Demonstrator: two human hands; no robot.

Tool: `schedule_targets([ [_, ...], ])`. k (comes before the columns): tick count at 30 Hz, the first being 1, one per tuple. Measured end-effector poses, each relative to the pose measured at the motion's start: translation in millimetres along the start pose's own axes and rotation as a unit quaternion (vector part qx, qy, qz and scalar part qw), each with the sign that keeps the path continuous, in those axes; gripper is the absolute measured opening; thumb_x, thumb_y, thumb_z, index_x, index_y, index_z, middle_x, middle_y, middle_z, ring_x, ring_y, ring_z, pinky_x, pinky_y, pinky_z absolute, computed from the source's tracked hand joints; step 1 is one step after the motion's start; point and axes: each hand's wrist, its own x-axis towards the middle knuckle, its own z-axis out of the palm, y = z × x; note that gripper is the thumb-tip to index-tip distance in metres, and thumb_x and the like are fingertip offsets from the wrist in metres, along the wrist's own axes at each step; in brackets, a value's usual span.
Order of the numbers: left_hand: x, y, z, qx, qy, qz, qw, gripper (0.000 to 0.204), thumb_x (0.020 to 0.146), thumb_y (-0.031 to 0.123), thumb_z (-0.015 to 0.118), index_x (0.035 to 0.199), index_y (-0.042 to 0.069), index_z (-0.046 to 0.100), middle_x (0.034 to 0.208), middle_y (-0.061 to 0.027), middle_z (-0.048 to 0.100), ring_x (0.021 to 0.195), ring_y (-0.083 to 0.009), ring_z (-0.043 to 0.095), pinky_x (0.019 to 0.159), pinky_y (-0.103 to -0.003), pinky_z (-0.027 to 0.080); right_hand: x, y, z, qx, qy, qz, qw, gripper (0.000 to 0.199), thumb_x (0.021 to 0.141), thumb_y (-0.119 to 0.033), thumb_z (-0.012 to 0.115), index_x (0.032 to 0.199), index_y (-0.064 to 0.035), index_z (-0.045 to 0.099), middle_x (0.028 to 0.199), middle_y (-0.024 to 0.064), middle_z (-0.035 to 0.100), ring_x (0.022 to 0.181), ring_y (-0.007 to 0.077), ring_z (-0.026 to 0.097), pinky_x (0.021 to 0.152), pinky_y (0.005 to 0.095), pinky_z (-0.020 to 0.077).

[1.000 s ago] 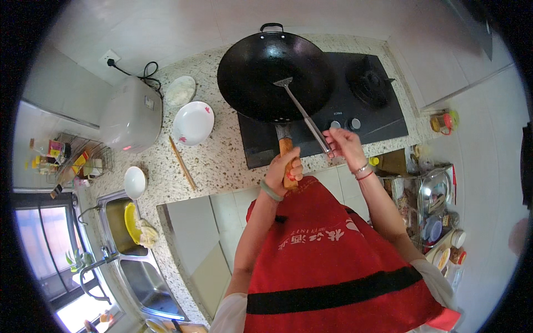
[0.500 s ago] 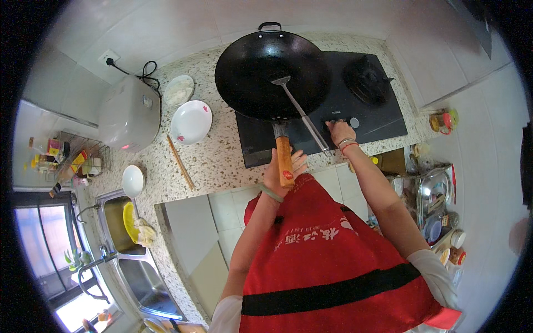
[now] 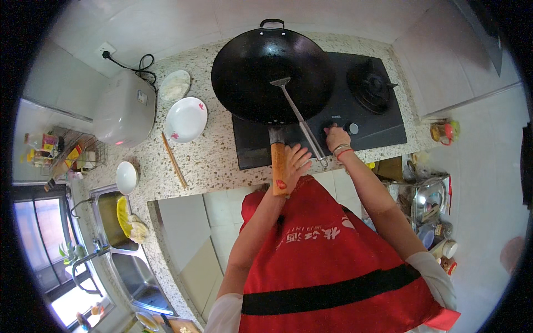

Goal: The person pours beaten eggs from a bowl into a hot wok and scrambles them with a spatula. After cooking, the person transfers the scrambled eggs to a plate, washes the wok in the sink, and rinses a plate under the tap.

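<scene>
A large black wok [image 3: 244, 72] sits on the left burner of a black gas stove [image 3: 377, 126]. Its wooden handle [image 3: 278, 166] points toward me. My left hand [image 3: 298, 161] is open beside and partly under this handle, fingers spread on its right side; whether it touches the wood I cannot tell. A metal spatula [image 3: 302, 125] rests in the wok, its blade on the bottom and its shaft leaning over the near rim. At the front of the stove my right hand [image 3: 336, 138] is closed on the left control knob [image 3: 331, 127], which the fingers mostly hide.
On the speckled counter at left are a white plate [image 3: 186, 120], a dish of white food [image 3: 175, 86], chopsticks [image 3: 174, 160], a small bowl [image 3: 127, 177] and a rice cooker [image 3: 125, 108]. A double sink [image 3: 141, 283] holds a yellow basket [image 3: 122, 215]. Another burner [image 3: 371, 86] stands right.
My left hand has slid rightward across the underside of the wok handle, its fingers now spread on the right. My right hand stays at the knob. The view has shifted slightly.
</scene>
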Motion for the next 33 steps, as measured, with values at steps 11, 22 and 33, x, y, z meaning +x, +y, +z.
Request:
schedule_targets([
  [11,28,-17,19,0.031,0.083,-0.043,0.995,0.057,0.097,0.044,0.043,0.135,0.002,0.039,0.134,-0.0126,0.047,0.124,-0.0265,0.044,0.101,-0.041,0.041,1,20,-3,-0.021,-0.013,-0.142,0.99,0.041,0.095,-0.037,0.044,0.116,-0.001,0.048,0.091,0.0254,0.063,0.081,0.0408,0.064,0.067,0.0462,0.0527],
  [22,44,-32,13,-0.023,0.079,-0.026,0.996,0.061,0.096,0.041,0.047,0.14,0.001,0.032,0.143,-0.0191,0.035,0.131,-0.0332,0.036,0.106,-0.049,0.036,13,37,-1,-0.069,0.002,-0.278,0.958,0.041,0.095,-0.031,0.046,0.121,-0.0001,0.045,0.089,0.023,0.062,0.078,0.036,0.065,0.062,0.0423,0.0537],
  [33,41,-27,21,0.006,0.095,-0.021,0.995,0.057,0.097,0.039,0.047,0.136,0.0,0.034,0.139,-0.0193,0.039,0.127,-0.0331,0.041,0.105,-0.047,0.039,19,39,5,-0.074,0.01,-0.277,0.958,0.044,0.094,-0.033,0.048,0.126,-0.0031,0.046,0.094,0.0213,0.062,0.08,0.0359,0.064,0.067,0.0431,0.0523],
])
